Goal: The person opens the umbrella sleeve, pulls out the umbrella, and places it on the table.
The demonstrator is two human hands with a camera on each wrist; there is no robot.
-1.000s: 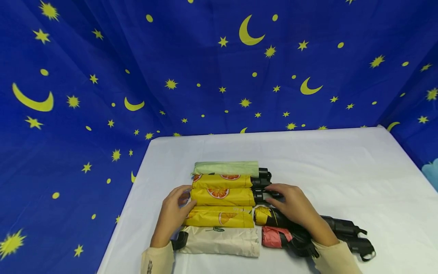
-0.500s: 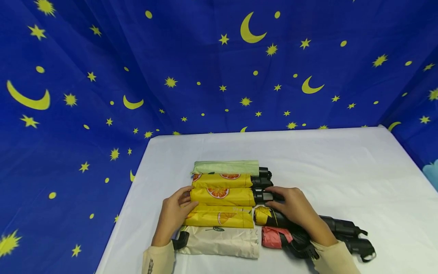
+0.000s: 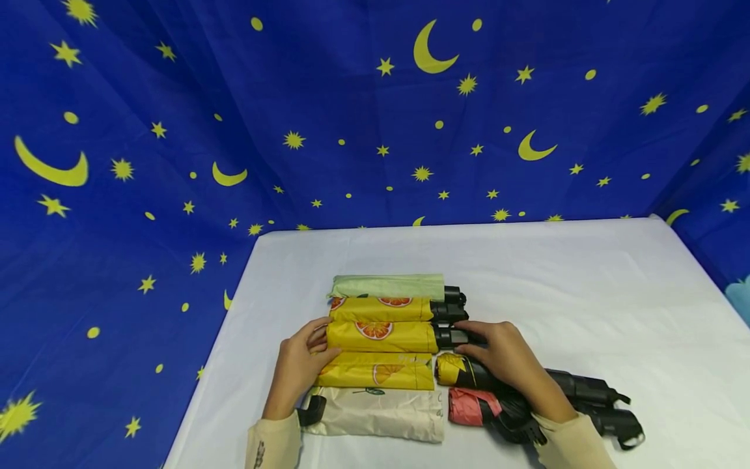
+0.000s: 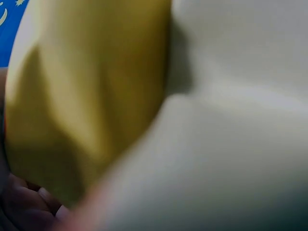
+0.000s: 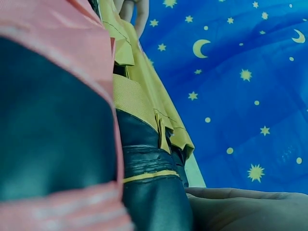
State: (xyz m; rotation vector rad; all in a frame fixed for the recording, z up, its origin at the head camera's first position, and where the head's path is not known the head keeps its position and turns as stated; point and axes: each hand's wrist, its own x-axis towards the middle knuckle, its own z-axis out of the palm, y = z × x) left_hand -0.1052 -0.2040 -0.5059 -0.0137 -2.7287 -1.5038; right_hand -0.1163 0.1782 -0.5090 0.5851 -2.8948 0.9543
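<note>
Folded umbrellas in sleeves lie in a stacked row in the head view. My left hand [image 3: 295, 365] holds the left end of the middle yellow umbrella [image 3: 381, 337], thumb on the near side and fingers on the far side. At its other end, my right hand [image 3: 506, 352] pinches the black handle [image 3: 450, 337]. Another yellow umbrella [image 3: 392, 309] lies just behind it, and a third yellow umbrella [image 3: 375, 372] in front. The left wrist view is mostly blurred yellow cloth [image 4: 96, 86], with fingers [image 4: 31, 204] at the lower left.
A pale green umbrella [image 3: 387, 286] is at the back of the row, a cream umbrella [image 3: 377, 415] at the front. Under the right forearm lie a black-and-yellow umbrella [image 3: 451, 370] and a black-and-red umbrella [image 3: 465, 405]. A starry blue cloth [image 3: 375, 130] hangs behind the white table [image 3: 556, 273].
Hands and umbrellas stay nearly where they were. The left fingers look slightly more drawn in at the yellow umbrella's end than one second ago, and the head view has shifted a little.
</note>
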